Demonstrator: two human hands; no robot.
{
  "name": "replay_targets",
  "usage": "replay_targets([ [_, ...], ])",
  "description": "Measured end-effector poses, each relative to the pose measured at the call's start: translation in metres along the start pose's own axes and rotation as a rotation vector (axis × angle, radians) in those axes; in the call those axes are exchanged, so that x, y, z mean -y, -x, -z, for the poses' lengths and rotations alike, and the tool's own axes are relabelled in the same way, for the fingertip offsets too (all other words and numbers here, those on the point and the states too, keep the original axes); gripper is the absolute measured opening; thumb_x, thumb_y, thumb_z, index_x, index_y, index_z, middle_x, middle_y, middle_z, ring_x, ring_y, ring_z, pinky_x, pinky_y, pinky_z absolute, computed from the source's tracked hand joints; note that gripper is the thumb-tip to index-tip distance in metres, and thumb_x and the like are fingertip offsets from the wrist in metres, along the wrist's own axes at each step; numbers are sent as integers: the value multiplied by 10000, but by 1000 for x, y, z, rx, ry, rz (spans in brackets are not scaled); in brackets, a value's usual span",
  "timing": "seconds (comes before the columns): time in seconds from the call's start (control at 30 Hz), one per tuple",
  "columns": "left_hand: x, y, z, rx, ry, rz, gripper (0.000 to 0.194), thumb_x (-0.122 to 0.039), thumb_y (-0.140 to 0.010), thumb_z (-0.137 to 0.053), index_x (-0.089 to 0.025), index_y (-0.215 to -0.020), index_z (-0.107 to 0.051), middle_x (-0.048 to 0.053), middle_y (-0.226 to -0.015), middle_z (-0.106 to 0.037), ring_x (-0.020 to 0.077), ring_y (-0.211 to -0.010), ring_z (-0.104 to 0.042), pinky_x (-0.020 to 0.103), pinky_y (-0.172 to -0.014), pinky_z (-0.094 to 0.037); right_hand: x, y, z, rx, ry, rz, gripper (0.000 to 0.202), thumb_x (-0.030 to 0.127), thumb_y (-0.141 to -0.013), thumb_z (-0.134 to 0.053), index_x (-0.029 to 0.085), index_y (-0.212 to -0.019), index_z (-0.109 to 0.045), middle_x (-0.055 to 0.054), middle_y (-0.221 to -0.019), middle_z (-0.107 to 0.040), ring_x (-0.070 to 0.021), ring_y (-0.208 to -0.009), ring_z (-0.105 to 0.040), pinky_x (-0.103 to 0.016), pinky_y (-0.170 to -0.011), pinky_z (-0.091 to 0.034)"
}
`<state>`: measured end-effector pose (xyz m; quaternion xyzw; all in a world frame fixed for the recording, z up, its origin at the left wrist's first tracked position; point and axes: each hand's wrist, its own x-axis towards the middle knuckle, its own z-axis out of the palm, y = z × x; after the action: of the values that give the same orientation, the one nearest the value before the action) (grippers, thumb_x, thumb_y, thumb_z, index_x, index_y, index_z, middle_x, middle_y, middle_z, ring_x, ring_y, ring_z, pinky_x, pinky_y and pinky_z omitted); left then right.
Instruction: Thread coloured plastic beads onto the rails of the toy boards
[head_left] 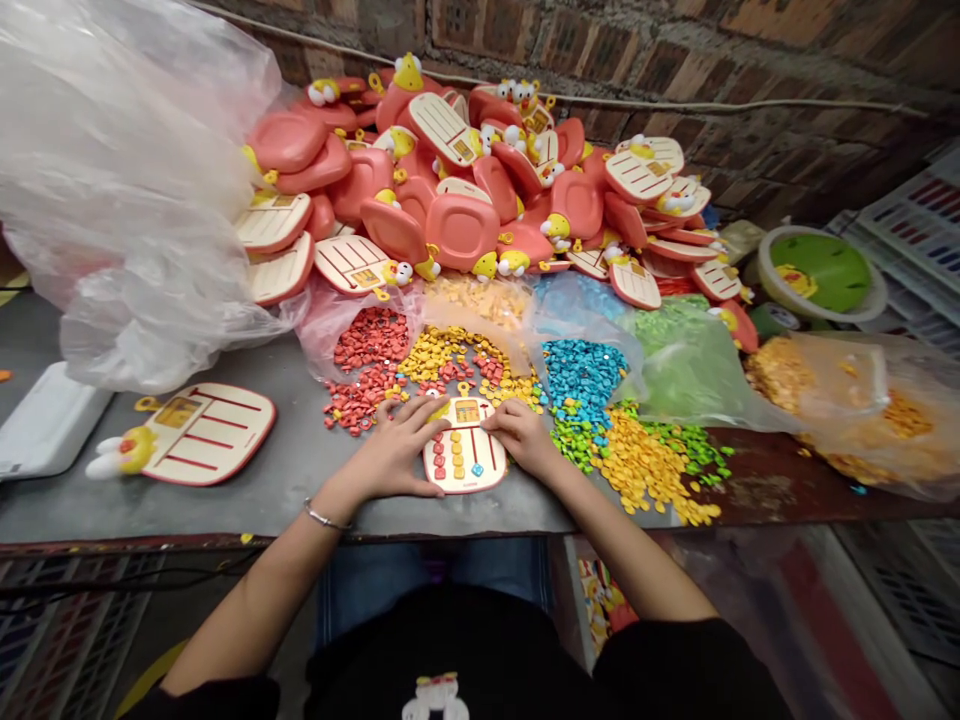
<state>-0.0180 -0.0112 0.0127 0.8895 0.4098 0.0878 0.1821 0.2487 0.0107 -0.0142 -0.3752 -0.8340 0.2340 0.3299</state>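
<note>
A cream-faced toy board (490, 462) with a red rim lies flat on the table in front of me. Red pieces and yellow pieces sit in two of its slots, and a blue piece (477, 469) sits low in another. My left hand (401, 445) rests along the board's left side, fingers spread over its upper edge and thumb near the bottom. At the upper right of the board, the fingertips of my right hand (523, 436) are pinched together over a slot. Whatever they hold is hidden.
Behind the board lie piles of red (371, 340), blue (581, 370) and yellow pieces (641, 455), some in plastic bags. A heap of duck-headed boards (461, 230) leans toward the brick wall. Another board (214, 435) lies left, beside a white box (49, 420). A green-lined bowl (832, 270) stands right.
</note>
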Motion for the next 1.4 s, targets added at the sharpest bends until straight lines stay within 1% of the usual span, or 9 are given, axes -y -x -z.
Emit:
replay_targets([
  [0.13,1,1,-1,5,-11,-5,871,-751,-640,-680,-280,-1351,-506,127,-1579,-305,390,-1386,-291,545,-1063,-130,1,0,-8,-71,-78,-65,157,228,-922,-572,214,-844,-708,-43,-774,-591,-197,-766,-578,-333,-686,-475],
  [0.37,1,1,-1,7,-49,-15,860,-738,-658,-672,-268,-1355,-491,128,-1588,-281,379,-1393,-290,519,-1038,-185,10,0,-17,-105,0,-155,107,186,-885,-621,191,-803,-690,-35,-746,-556,-192,-766,-556,-318,-694,-455],
  [0.6,0,0,-1,12,-75,-19,860,-718,-646,-692,-260,-1348,-497,128,-1586,-286,383,-1395,-285,511,-1032,-202,6,-1,-13,-66,-45,-69,112,218,-907,-598,197,-894,-707,-39,-778,-578,-186,-769,-563,-313,-686,-468],
  [0.77,1,0,-2,17,-62,-11,868,-725,-642,-691,-267,-1353,-497,127,-1587,-285,384,-1394,-286,518,-1033,-202,6,-1,-19,-42,-50,6,222,239,-949,-528,225,-1112,-680,-67,-899,-677,-200,-837,-595,-351,-753,-496],
  [0.93,1,0,-2,22,-58,-2,881,-769,-641,-667,-263,-1344,-506,129,-1583,-295,373,-1393,-291,519,-1034,-196,9,-6,-23,34,-99,119,251,152,-932,-494,211,-1083,-685,-66,-876,-678,-199,-867,-596,-365,-799,-502],
  [1.07,2,0,0,28,-38,2,898,-794,-646,-645,-268,-1359,-503,123,-1585,-293,374,-1387,-297,524,-1046,-173,23,-7,-9,52,-136,93,223,148,-930,-494,205,-1021,-689,-86,-982,-652,-201,-951,-589,-382,-850,-499],
  [1.23,4,0,-1,18,-20,-5,877,-775,-650,-661,-270,-1353,-518,119,-1580,-305,386,-1377,-305,524,-1047,-176,41,0,22,254,-135,95,82,233,-906,-604,208,-915,-682,-68,-977,-664,-201,-972,-589,-372,-889,-485],
  [1.3,4,1,-1,8,-16,-7,864,-768,-656,-659,-272,-1349,-522,117,-1576,-313,388,-1376,-306,523,-1046,-179,30,1,39,150,-97,17,94,242,-918,-587,209,-896,-672,-62,-946,-671,-194,-937,-608,-351,-858,-494],
  [1.4,5,1,-2,2,-13,-15,868,-769,-655,-659,-281,-1358,-513,113,-1575,-318,385,-1379,-304,514,-1041,-190,-6,-4,66,-132,172,-227,130,216,-919,-541,199,-889,-666,-70,-906,-658,-207,-888,-614,-344,-813,-494],
])
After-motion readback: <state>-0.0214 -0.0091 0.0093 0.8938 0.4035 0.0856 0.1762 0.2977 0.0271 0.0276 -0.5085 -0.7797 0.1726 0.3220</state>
